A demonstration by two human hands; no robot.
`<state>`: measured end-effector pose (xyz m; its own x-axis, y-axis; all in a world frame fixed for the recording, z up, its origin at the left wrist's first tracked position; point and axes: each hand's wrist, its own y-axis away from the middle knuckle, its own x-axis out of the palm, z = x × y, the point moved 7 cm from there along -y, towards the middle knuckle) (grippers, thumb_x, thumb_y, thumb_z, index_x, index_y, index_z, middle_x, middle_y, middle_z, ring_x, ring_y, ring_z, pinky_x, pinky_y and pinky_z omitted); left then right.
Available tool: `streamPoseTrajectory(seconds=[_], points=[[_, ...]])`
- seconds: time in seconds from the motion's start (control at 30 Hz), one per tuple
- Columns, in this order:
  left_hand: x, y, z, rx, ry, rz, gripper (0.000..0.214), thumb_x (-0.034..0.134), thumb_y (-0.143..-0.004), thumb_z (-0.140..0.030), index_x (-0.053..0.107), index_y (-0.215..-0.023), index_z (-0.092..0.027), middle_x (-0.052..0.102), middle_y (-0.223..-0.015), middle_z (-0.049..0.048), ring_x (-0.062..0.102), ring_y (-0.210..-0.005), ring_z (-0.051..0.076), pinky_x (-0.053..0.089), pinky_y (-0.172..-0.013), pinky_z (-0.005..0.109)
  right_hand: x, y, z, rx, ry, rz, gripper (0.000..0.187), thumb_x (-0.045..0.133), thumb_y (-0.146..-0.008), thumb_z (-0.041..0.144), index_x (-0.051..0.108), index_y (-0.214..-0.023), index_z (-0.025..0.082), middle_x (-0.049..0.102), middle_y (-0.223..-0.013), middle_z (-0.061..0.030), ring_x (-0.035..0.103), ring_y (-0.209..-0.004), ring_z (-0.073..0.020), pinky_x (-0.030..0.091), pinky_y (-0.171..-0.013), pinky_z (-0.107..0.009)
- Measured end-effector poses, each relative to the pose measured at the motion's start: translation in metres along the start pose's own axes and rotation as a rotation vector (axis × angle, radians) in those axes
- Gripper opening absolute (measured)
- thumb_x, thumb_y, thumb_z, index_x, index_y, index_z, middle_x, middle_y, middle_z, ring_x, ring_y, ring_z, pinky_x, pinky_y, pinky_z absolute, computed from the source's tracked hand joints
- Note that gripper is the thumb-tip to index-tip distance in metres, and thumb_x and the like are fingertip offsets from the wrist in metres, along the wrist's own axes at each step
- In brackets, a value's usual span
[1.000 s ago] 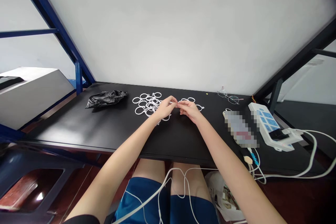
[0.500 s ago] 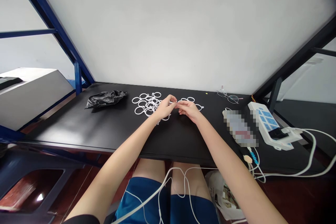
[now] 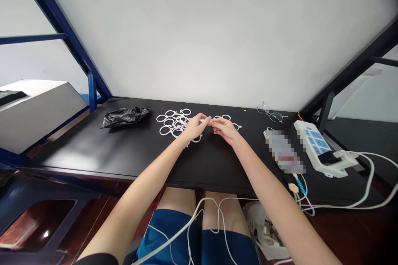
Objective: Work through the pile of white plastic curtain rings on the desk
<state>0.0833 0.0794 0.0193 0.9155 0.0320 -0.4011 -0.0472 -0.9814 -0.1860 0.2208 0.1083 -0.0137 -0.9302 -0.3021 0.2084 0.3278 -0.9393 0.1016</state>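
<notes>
Over the black tabletop, my left hand (image 3: 196, 126) and my right hand (image 3: 224, 128) meet fingertip to fingertip. Both are closed in a pinch on a white curtain ring (image 3: 202, 120), of which only a sliver shows between the fingers. Beside my left hand lies a loose pile of white curtain rings (image 3: 167, 122), each with a small knob or eyelet, and part of the pile is behind that hand. Several more white rings (image 3: 226, 117) lie just beyond and right of my right hand, partly covered by it.
A crumpled black plastic bag (image 3: 126, 116) lies on the left of the table (image 3: 124, 149). To the right are eyeglasses (image 3: 270, 113), a blurred phone (image 3: 284, 152) on a cable, and a white power strip (image 3: 320, 149). White cables (image 3: 217, 203) hang over my lap.
My fingertips have shifted slightly, showing a bit more of the white ring at the left hand. My right hand has moved a touch to the right. All else stays put.
</notes>
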Motion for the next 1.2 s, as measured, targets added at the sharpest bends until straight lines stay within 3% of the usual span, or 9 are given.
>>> streamPoseTrajectory(seconds=[0.6,1.2], points=[[-0.001,0.0021,-0.0077,0.058,0.002,0.008,0.03,0.049,-0.087,-0.042,0.062,-0.078,-0.017,0.073,-0.084,0.0056,0.066,-0.081,0.018,0.048,-0.075,0.028,0.0014,-0.0019,-0.0017,-0.019,0.01,0.045,0.025,0.087,-0.054,0.032,0.073,-0.071,0.019,0.072,-0.073,-0.003,0.051,-0.052,-0.0061,0.048,-0.053,-0.021],[-0.0017,0.0036,-0.0096,0.043,-0.031,0.007,0.03,0.048,-0.087,-0.042,0.061,-0.077,-0.017,0.072,-0.085,0.005,0.064,-0.077,0.018,0.046,-0.072,0.028,0.004,-0.0007,0.0007,-0.04,0.002,0.034,0.027,0.088,-0.052,0.034,0.073,-0.068,0.019,0.072,-0.071,-0.0025,0.05,-0.05,-0.0056,0.047,-0.051,-0.021]])
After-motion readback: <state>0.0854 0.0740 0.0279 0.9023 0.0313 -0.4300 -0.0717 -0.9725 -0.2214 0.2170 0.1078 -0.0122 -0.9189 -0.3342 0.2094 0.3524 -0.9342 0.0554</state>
